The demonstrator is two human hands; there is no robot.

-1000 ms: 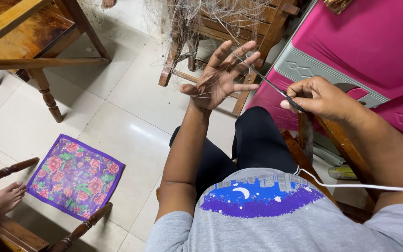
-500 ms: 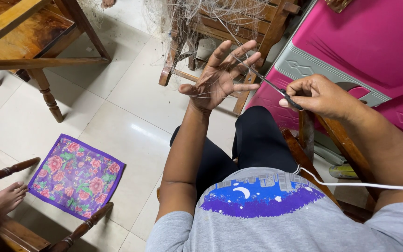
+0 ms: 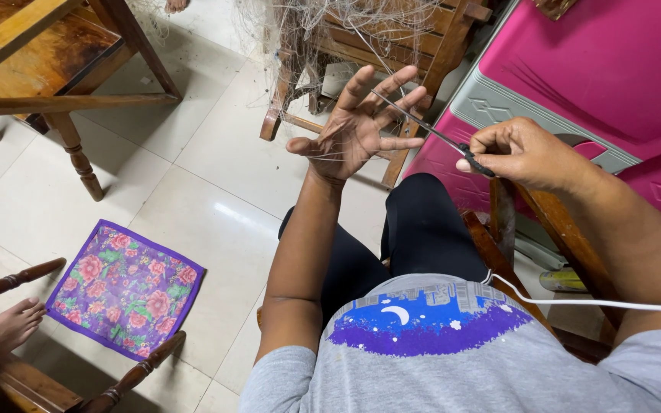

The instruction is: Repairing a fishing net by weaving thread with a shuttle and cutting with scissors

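You are sitting down in a grey shirt (image 3: 453, 359) with a blue and purple picture on it, and a white cord (image 3: 590, 303) runs across your right side. Your legs in black trousers (image 3: 415, 229) stretch out in front of you.

Your left hand (image 3: 353, 130) is held up with the palm facing you and all the fingers spread wide. It is not closed on anything, but thin net threads (image 3: 330, 150) lie over its palm and fingers. Your right hand (image 3: 522, 153) is pinched shut on the dark handle of a long thin needle tool (image 3: 430, 131). The tool points up and left, and its tip sits between the fingers of your left hand.

On the tiled floor (image 3: 193, 176) to your left lies a purple cloth with pink flowers (image 3: 125, 289). Another person's bare foot (image 3: 1, 333) rests near it. Past your hands a tangled fishing net (image 3: 330, 30) hangs over a wooden chair (image 3: 415, 46). A pink plastic box (image 3: 606, 69) stands to the right, and a wooden tabletop (image 3: 32, 38) is far left.
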